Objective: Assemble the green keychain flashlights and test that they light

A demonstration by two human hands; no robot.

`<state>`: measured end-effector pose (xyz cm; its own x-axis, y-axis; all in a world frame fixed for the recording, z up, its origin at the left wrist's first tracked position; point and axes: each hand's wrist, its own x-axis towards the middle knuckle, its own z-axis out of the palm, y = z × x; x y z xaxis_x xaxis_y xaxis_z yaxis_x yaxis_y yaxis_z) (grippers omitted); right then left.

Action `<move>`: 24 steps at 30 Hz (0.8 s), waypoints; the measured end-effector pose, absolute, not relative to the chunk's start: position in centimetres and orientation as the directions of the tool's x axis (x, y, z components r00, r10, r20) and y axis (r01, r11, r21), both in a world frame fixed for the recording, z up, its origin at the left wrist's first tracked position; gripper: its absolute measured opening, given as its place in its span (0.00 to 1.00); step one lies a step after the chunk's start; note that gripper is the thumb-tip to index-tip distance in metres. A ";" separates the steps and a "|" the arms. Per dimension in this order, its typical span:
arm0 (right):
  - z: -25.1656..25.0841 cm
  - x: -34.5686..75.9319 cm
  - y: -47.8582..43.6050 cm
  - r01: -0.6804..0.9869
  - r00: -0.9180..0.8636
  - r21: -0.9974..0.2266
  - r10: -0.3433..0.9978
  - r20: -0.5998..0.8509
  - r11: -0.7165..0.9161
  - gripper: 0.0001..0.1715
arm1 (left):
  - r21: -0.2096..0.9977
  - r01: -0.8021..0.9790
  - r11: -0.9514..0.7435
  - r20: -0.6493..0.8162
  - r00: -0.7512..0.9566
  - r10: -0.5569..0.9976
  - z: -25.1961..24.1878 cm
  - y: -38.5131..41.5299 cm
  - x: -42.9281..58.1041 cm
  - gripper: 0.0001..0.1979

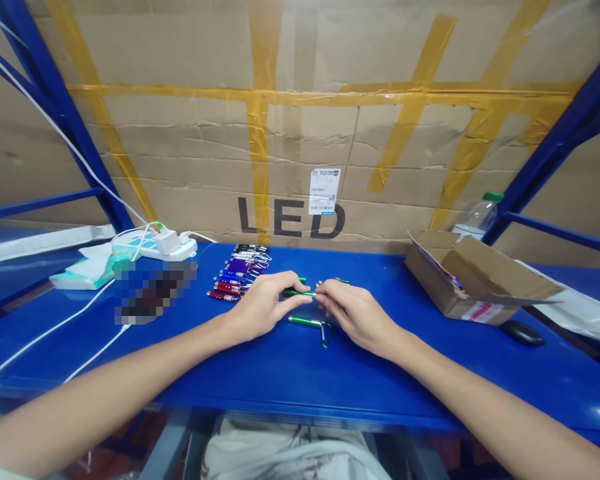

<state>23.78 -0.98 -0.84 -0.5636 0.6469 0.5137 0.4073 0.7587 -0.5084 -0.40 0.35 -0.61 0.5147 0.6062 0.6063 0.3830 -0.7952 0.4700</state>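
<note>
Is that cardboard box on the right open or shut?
Open: the box has a flap jutting out to the right, and its inside walls show from above.

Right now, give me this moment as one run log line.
left hand: holds green penlight | right hand: pinches its end | nearer person: second green penlight | left: coloured penlights in a row | right: open cardboard box

Single wide head-worn view, looks forward and down from above wearer's lap (285, 453), left hand (261, 305) and right hand (356, 312) near, mid-frame, blue table (260, 377) below, upright cardboard (200, 150) filling background.
</note>
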 end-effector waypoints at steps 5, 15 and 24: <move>-0.5 23.7 -1.2 0.327 -0.562 -0.739 0.750 0.349 0.589 0.20 | 0.361 0.354 -0.863 0.628 0.592 0.505 -0.6 0.0 -0.6 0.08; -0.5 23.1 -1.0 0.206 -0.536 -0.901 0.815 0.223 0.382 0.24 | 0.221 0.372 -0.901 0.654 0.629 0.421 -0.5 0.0 -0.7 0.09; 0.2 26.6 1.1 0.855 -0.378 -0.212 0.850 0.367 0.473 0.08 | 0.494 0.488 -0.720 0.536 0.481 0.693 -0.3 0.7 -0.5 0.11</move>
<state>26.63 1.12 0.21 -0.3783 0.8496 0.3675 0.8553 0.4726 -0.2122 -0.53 0.75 -0.34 0.4814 0.6934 0.5361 0.4876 -0.7202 0.4936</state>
